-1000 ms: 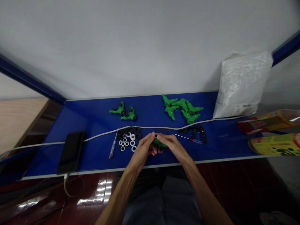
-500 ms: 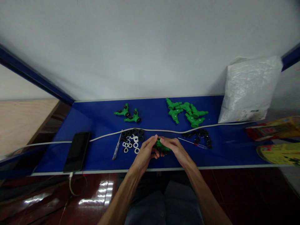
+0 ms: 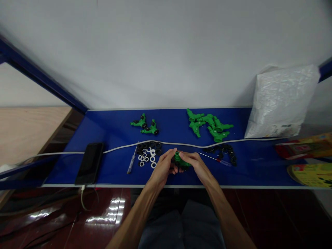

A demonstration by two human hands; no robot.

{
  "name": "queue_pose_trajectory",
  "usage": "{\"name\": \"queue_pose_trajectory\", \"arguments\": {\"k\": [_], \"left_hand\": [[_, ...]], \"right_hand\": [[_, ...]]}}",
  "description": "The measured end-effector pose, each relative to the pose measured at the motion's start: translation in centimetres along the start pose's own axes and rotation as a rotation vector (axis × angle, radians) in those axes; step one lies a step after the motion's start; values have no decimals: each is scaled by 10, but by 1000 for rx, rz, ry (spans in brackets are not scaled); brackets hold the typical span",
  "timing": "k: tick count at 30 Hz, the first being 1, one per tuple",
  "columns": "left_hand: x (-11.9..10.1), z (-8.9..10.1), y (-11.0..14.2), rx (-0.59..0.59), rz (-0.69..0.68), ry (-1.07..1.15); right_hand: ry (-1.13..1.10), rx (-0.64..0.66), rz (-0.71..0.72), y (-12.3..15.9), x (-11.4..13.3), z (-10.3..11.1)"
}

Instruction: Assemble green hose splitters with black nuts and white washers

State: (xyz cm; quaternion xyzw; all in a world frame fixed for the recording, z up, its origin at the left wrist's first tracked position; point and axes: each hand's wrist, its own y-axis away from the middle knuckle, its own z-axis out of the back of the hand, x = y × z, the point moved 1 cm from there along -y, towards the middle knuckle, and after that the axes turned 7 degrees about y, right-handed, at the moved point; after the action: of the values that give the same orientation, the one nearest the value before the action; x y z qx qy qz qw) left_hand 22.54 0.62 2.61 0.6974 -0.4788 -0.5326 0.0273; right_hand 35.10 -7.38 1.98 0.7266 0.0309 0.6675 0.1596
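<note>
Both my hands meet over the front of the blue shelf around a green plastic Y-shaped hose connector [image 3: 177, 157]. My left hand [image 3: 164, 165] grips it from the left, and my right hand [image 3: 195, 162] closes on its right side. Fingers cover much of the connector, and a dark part shows beneath it. Left of my hands lie several white rings [image 3: 152, 159] and black rings [image 3: 157, 145], beside a screwdriver [image 3: 131, 162] with a clear handle. To the right are a second screwdriver [image 3: 220, 160], red at the collar, and a heap of small black parts [image 3: 228, 151].
Two green connectors with black fittings [image 3: 149, 128] lie at back left; several plain green connectors [image 3: 207, 120] are piled at back right. A white cable [image 3: 181, 143] crosses the blue shelf [image 3: 114, 173]. A phone [image 3: 89, 164] lies left, a white plastic package [image 3: 282, 100] leans right, near colourful packets [image 3: 308, 146].
The view has shifted slightly, so the shelf and its things appear a little further right. Both hands keep holding the green connector, with hardly any change in grip.
</note>
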Motion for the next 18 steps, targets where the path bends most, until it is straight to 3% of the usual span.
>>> {"name": "queue_pose_trajectory", "arguments": {"k": [11, 13, 18], "left_hand": [[-10, 2, -8, 9, 7, -50], [-10, 8, -7, -1, -36, -89], [2, 29, 8, -168, -245, -333]], "right_hand": [[-22, 3, -7, -8, -5, 1], [-39, 4, -3, -9, -10, 3], [-135, -68, 11, -5, -18, 9]]}}
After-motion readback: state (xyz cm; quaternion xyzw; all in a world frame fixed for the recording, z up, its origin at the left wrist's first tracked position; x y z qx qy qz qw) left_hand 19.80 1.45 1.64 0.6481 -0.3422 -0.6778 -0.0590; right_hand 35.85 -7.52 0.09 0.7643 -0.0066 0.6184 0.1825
